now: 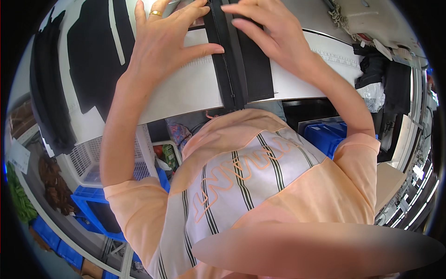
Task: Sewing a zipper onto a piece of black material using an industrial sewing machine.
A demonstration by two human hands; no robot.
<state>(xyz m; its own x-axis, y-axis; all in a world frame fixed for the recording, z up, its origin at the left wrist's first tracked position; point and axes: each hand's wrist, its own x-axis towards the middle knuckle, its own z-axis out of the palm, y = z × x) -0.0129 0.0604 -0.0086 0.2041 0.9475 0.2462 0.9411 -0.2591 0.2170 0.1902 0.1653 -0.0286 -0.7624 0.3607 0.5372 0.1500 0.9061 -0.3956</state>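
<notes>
A black zipper (226,69) on dark tape runs from the top edge of the view down past the table's near edge. A flat black fabric piece (257,69) lies along its right side. My left hand (169,39), a ring on one finger, is open with fingers spread. Its thumb tip rests on the zipper and its index fingertip reaches the tape farther up. My right hand (274,35) is also open, thumb and index finger stretched apart over the black tape and fabric. The far end of the zipper is cut off by the view.
The white table (186,95) has ruler markings. More black fabric pieces (95,60) lie on the left, with a black bundle (49,88) draped over the edge. Below stand a white basket (88,162) and blue crates (93,204). Black cloth (395,83) hangs at the right.
</notes>
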